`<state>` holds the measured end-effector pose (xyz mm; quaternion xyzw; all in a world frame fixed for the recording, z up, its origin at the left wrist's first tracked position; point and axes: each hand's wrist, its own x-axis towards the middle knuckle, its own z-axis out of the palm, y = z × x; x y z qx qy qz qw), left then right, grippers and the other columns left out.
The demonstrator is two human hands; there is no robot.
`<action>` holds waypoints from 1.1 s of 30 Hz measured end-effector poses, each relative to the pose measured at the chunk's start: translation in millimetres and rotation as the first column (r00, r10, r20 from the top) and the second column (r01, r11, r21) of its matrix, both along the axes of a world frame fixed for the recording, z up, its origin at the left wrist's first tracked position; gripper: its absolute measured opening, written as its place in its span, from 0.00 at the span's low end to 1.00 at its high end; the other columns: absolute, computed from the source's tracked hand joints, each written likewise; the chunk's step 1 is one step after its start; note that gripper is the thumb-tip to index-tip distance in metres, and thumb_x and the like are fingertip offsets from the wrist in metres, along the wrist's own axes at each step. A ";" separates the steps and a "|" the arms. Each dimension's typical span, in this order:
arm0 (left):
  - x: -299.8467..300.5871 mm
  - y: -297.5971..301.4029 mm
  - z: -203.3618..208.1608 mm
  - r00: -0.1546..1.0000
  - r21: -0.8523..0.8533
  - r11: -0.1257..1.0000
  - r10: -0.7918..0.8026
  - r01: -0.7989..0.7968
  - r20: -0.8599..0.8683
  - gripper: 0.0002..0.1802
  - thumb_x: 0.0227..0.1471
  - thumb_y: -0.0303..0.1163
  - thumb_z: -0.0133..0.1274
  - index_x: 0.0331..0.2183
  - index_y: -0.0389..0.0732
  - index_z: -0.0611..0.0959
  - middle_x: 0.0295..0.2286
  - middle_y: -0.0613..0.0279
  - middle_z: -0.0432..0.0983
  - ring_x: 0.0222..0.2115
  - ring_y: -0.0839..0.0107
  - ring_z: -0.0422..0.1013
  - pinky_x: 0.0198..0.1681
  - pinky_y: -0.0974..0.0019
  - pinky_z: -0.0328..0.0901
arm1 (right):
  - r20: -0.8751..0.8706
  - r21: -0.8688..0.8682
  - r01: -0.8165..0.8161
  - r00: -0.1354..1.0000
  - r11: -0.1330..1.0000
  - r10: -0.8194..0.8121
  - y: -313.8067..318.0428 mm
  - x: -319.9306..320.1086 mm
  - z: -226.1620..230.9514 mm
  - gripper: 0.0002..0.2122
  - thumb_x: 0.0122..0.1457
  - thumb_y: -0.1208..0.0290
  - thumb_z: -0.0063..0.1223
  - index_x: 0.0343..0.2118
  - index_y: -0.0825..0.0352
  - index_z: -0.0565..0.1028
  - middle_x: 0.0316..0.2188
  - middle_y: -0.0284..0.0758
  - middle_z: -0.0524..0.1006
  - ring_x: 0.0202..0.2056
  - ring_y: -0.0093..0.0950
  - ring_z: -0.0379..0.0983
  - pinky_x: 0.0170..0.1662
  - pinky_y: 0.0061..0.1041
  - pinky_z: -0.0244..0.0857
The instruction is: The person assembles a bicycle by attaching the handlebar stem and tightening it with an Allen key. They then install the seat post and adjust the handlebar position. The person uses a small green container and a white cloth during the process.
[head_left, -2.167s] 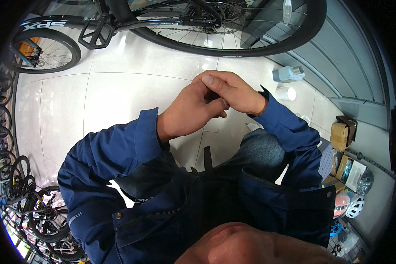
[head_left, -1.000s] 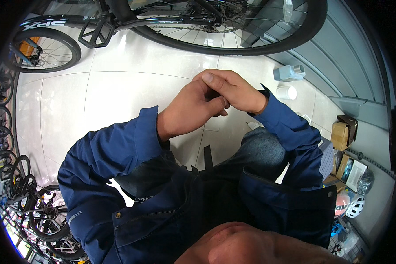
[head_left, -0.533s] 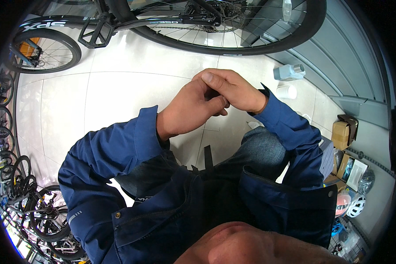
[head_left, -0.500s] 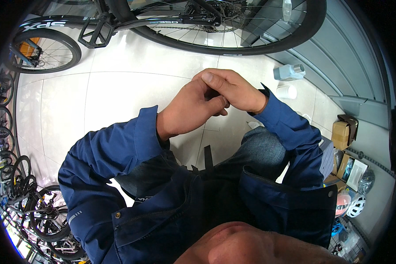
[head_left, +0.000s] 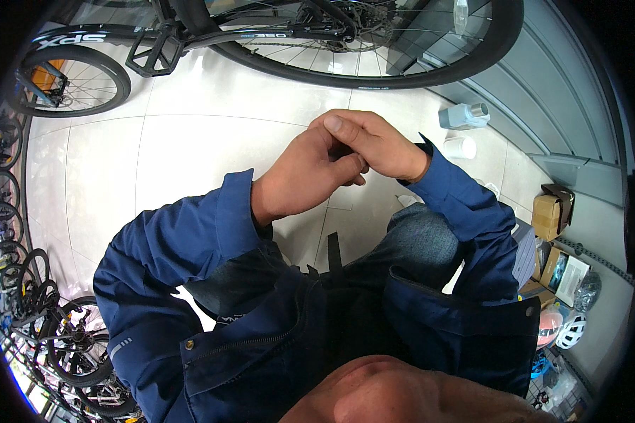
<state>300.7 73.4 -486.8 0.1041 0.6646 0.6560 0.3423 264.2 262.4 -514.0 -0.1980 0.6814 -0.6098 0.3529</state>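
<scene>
My left hand [head_left: 298, 175] and my right hand [head_left: 382, 146] are clasped together over the pale floor, in front of my knees. The right hand is wrapped over the left hand's fingers, its thumb lying across the top. Tucked against the right palm is the left thumb, and most of the left fingers are hidden. No tool or part shows between them. Beyond the hands stands a bicycle, whose black rear wheel [head_left: 409, 80] and pedal [head_left: 154, 62] are nearest to them.
Near the grey panelled wall [head_left: 543, 77], a pale blue bottle [head_left: 461, 116] and a white cylindrical container [head_left: 461, 147] are on the floor. Cardboard boxes [head_left: 545, 217] and a white helmet [head_left: 571, 331] lie at the right. Several bicycles [head_left: 77, 342] line the left side. Another wheel [head_left: 77, 113] stands at the far left.
</scene>
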 end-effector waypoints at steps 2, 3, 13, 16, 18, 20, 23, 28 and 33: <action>-0.3 0.3 0.3 1.000 -0.005 1.000 -0.004 0.004 0.000 0.20 0.66 0.36 0.52 0.51 0.29 0.74 0.40 0.49 0.80 0.40 0.63 0.79 0.48 0.60 0.75 | 0.014 -0.009 0.003 1.000 1.000 -0.002 0.2 0.3 0.0 0.24 0.76 0.49 0.35 0.49 0.67 0.77 0.33 0.35 0.78 0.31 0.23 0.75 0.34 0.22 0.72; -0.5 0.5 0.5 1.000 -0.008 1.000 -0.006 0.006 -0.002 0.20 0.65 0.35 0.53 0.50 0.29 0.74 0.40 0.50 0.80 0.40 0.63 0.80 0.48 0.60 0.75 | 0.007 -0.010 0.003 1.000 1.000 -0.003 0.4 0.6 0.1 0.24 0.76 0.49 0.35 0.49 0.67 0.77 0.33 0.35 0.78 0.31 0.23 0.75 0.34 0.22 0.72; 1.7 1.0 -1.1 1.000 0.011 1.000 0.021 -0.021 0.002 0.19 0.65 0.35 0.52 0.50 0.30 0.74 0.40 0.51 0.79 0.41 0.64 0.80 0.48 0.61 0.75 | -0.037 0.010 0.002 0.999 1.000 -0.002 1.0 0.8 -0.7 0.25 0.76 0.49 0.34 0.49 0.66 0.77 0.33 0.36 0.79 0.32 0.24 0.75 0.34 0.23 0.73; 2.3 0.8 -0.4 0.999 0.016 0.999 0.031 -0.031 0.011 0.19 0.65 0.35 0.52 0.50 0.30 0.74 0.40 0.51 0.79 0.41 0.64 0.80 0.48 0.61 0.75 | -0.036 0.013 0.007 0.999 1.000 -0.007 0.8 0.9 -1.0 0.25 0.76 0.49 0.34 0.49 0.66 0.77 0.33 0.36 0.79 0.32 0.24 0.76 0.34 0.23 0.73; 1.5 0.7 0.6 1.000 0.007 1.000 0.020 -0.020 0.006 0.19 0.65 0.35 0.52 0.49 0.30 0.74 0.40 0.51 0.79 0.41 0.64 0.80 0.48 0.61 0.75 | -0.043 0.018 0.013 0.999 1.000 -0.012 0.2 1.0 -1.7 0.25 0.76 0.48 0.35 0.49 0.66 0.77 0.33 0.36 0.79 0.32 0.24 0.76 0.35 0.23 0.73; 0.5 0.7 1.6 1.000 -0.009 1.000 0.007 -0.007 -0.001 0.19 0.65 0.35 0.51 0.49 0.30 0.74 0.40 0.51 0.79 0.41 0.63 0.80 0.48 0.61 0.75 | -0.052 0.033 0.021 0.998 0.999 -0.020 -0.3 0.9 -2.5 0.25 0.76 0.48 0.35 0.49 0.66 0.77 0.33 0.36 0.79 0.32 0.25 0.76 0.35 0.23 0.73; 0.1 0.8 2.3 1.000 -0.028 1.000 -0.006 0.005 -0.009 0.19 0.65 0.35 0.51 0.50 0.30 0.74 0.40 0.50 0.79 0.41 0.63 0.80 0.48 0.60 0.76 | -0.048 0.024 0.018 0.999 1.000 -0.017 -0.1 0.8 -3.0 0.25 0.76 0.48 0.35 0.49 0.66 0.77 0.33 0.36 0.79 0.32 0.25 0.76 0.35 0.23 0.73; 0.3 1.1 2.2 1.000 -0.012 1.000 0.006 -0.006 -0.010 0.19 0.65 0.35 0.51 0.50 0.29 0.74 0.40 0.50 0.79 0.41 0.63 0.80 0.48 0.60 0.76 | -0.050 0.023 0.015 0.999 1.000 -0.014 0.3 0.9 -1.5 0.25 0.76 0.48 0.35 0.49 0.66 0.77 0.33 0.36 0.79 0.31 0.25 0.76 0.35 0.23 0.73; 0.7 1.5 1.5 1.000 -0.010 1.000 0.012 -0.012 -0.015 0.20 0.65 0.35 0.51 0.50 0.29 0.74 0.40 0.49 0.79 0.40 0.63 0.80 0.48 0.60 0.76 | -0.048 0.023 0.012 0.999 1.000 -0.011 1.2 0.5 0.0 0.24 0.76 0.49 0.35 0.49 0.66 0.77 0.33 0.36 0.79 0.32 0.25 0.76 0.35 0.24 0.73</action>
